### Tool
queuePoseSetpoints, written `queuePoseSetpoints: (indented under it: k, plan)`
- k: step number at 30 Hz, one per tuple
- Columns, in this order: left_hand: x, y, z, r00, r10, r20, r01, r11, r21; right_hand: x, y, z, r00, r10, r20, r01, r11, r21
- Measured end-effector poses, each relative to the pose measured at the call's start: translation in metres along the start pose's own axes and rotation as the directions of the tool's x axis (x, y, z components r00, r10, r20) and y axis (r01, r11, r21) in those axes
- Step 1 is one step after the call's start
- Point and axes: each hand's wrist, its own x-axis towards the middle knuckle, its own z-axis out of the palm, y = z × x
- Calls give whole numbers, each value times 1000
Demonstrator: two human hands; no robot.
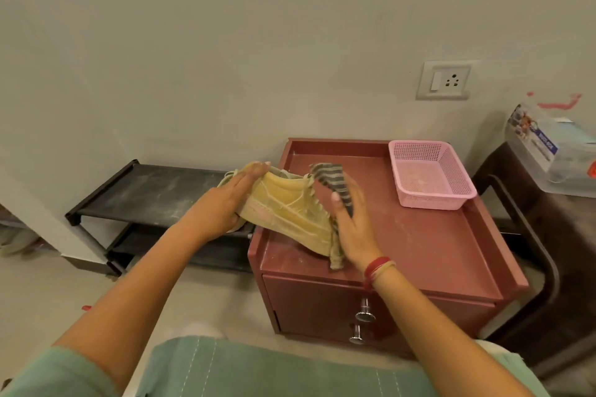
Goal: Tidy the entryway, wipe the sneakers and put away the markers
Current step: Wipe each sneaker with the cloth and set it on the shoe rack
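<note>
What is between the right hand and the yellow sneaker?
A striped cloth, which the right hand holds against the sneaker, as the head view shows.

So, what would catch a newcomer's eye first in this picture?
The yellow sneaker, held by the left hand over the left edge of the red-brown cabinet, while the right hand holds a striped cloth against it. Next, the pink basket at its back right corner.

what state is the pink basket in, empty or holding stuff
Empty. The pink basket on the red cabinet shows its bare mesh floor and walls, with nothing lying inside.
</note>
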Motion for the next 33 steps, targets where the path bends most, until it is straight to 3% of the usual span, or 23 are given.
queuePoseSetpoints:
  k: [2, 4, 7, 8, 10, 12, 14, 15, 17, 18, 19, 21, 23, 26, 29, 33]
  plan:
    - [-3, 7, 5, 992, -76, -97, 63, 990, -128, -6, 3, 11, 990, -30, 140, 40, 997, -69]
    - [-6, 11, 9, 956, -223, -190, 173, 953, -248, -10, 0, 16, 982, -64, 177, 84, 990, -111]
    - [-11, 10, 19, 887, -453, -87, 391, 839, -380, -13, -5, 14, 973, -74, 219, 106, 985, -137]
    - [-12, 10, 21, 859, -512, 24, 447, 724, -525, -15, -6, 14, 965, -82, 247, 125, 979, -164]
    - [-11, 10, 14, 756, -593, 278, 541, 326, -775, -21, -7, 14, 951, -110, 289, 181, 955, -235]
    - [-11, 6, 0, 656, -571, 494, 580, -38, -814, -27, -4, 13, 934, -165, 317, 263, 918, -298]
    - [-9, 6, -12, 621, -492, 610, 580, -235, -780, -31, 0, 12, 906, -202, 371, 344, 863, -370]
    - [-7, 11, -14, 614, -477, 629, 593, -248, -766, -31, 0, 11, 888, -217, 406, 384, 834, -396]
    - [0, 23, -5, 609, -545, 577, 619, -128, -775, -30, -1, 11, 875, -194, 444, 370, 859, -354]
    - [4, 27, 3, 618, -595, 513, 600, -64, -797, -27, -3, 10, 908, -132, 398, 244, 938, -246]
    - [7, 29, 12, 637, -632, 442, 563, -10, -826, -22, -9, 8, 953, -23, 302, 51, 995, -84]
    - [7, 26, 24, 719, -633, 288, 434, 85, -897, -5, -14, -7, 973, 224, 52, -230, 942, 244]
    - [0, 16, 31, 852, -505, 135, 278, 220, -935, 12, -17, -33, 927, 328, -180, -242, 893, 379]
    - [-16, 12, 38, 962, -274, 5, 137, 467, -874, 22, -22, -63, 916, 256, -308, -166, 943, 290]
    - [-27, 10, 56, 978, -175, -115, 63, 769, -636, 17, -26, -54, 962, 167, -217, -141, 981, 131]
    - [-32, 16, 79, 972, -115, -204, 12, 896, -445, -5, -21, -3, 999, 30, 40, -20, 972, -234]
